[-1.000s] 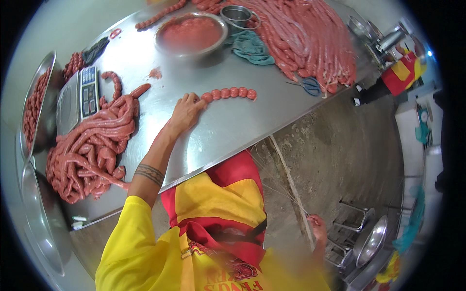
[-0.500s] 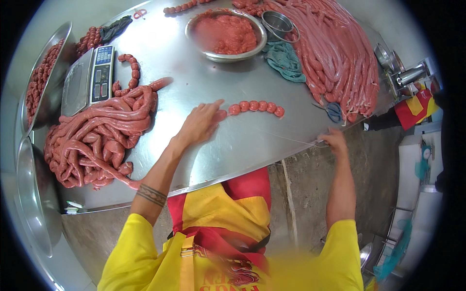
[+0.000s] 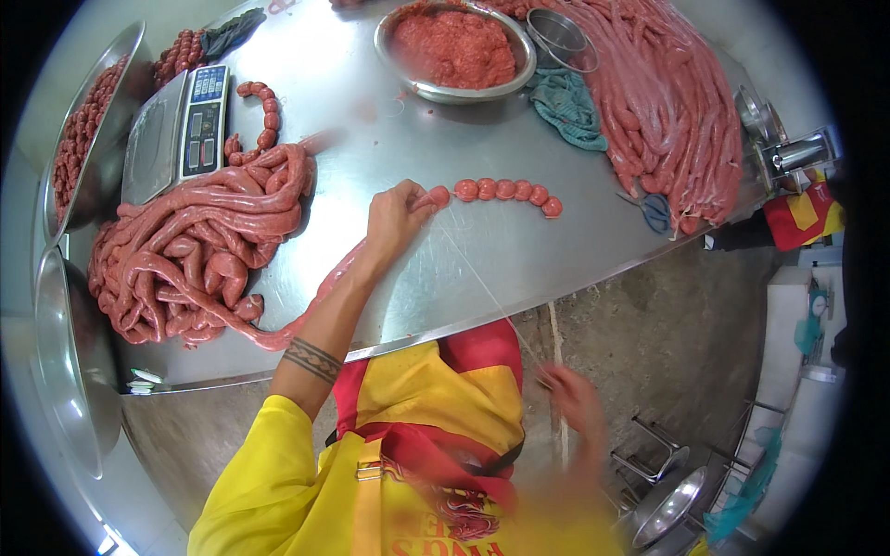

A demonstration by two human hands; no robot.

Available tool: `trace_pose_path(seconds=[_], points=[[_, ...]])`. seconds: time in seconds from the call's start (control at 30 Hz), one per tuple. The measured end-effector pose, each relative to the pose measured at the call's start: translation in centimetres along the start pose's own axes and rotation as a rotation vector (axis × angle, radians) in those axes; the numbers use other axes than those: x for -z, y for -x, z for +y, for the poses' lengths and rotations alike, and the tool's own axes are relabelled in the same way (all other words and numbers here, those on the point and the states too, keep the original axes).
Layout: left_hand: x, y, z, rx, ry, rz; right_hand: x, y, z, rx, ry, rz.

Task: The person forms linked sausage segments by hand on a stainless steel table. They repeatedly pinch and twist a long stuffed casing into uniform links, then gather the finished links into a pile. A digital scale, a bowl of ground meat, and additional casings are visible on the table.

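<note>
My left hand (image 3: pixel 394 218) pinches the long pink sausage casing on the steel table (image 3: pixel 519 269), right at the end of a short chain of round tied links (image 3: pixel 505 191). The untied sausage (image 3: pixel 320 296) runs back under my forearm to a big coiled heap (image 3: pixel 199 246) on the left. A thin white string (image 3: pixel 482 278) stretches from the pinched spot down off the table edge to my right hand (image 3: pixel 570 398), which is blurred, below the table and closed on the string.
A metal bowl of minced meat (image 3: pixel 454 46), a small steel cup (image 3: pixel 561 32) and a teal cloth (image 3: pixel 570 107) sit at the back. More long sausages (image 3: pixel 667 102) lie at the right with scissors (image 3: pixel 654 208). A digital scale (image 3: pixel 176 134) and trays (image 3: pixel 79 130) stand left.
My right hand has dropped from the table edge to below it, pulling the string. My left hand stays pinching the sausage at the link chain; the view has shifted.
</note>
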State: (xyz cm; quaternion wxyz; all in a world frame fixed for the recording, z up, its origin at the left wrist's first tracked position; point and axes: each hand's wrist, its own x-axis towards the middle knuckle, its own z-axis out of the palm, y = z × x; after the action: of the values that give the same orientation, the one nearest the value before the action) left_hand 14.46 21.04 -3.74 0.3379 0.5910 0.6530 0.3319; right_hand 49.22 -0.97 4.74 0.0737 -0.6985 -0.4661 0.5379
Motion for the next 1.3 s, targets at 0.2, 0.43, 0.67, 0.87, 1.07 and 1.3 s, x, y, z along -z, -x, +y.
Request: trace_pose_path(seconds=[0.2, 0.43, 0.67, 0.87, 1.07, 1.3], points=[[0.2, -0.2, -0.7, -0.536, -0.369, -0.069, 8.1, 14.3, 14.2, 0.279, 0.552, 0.18], [1.5, -0.3, -1.7, -0.809, -0.644, -0.28, 12.6, 9.5, 33.5, -0.36, -1.373, -0.03], [4.0, 1.7, -1.6, -0.434, -0.201, -0.226, 23.3, -19.3, 12.1, 0.12, -1.146, 0.458], [2.0, 3.5, -1.0, -0.086, 0.104, -0.009, -3.1, -24.9, -19.2, 0.727, 1.171, 0.25], [1.2, 3.0, -1.0, 0.06, 0.029, 0.076, -9.2, -6.1, -8.8, 0.844, 0.26, -0.076], [0.7, 3.1, -1.4, -0.347, -0.378, -0.035, 7.9, 13.4, 16.3, 0.03, 0.221, 0.089]])
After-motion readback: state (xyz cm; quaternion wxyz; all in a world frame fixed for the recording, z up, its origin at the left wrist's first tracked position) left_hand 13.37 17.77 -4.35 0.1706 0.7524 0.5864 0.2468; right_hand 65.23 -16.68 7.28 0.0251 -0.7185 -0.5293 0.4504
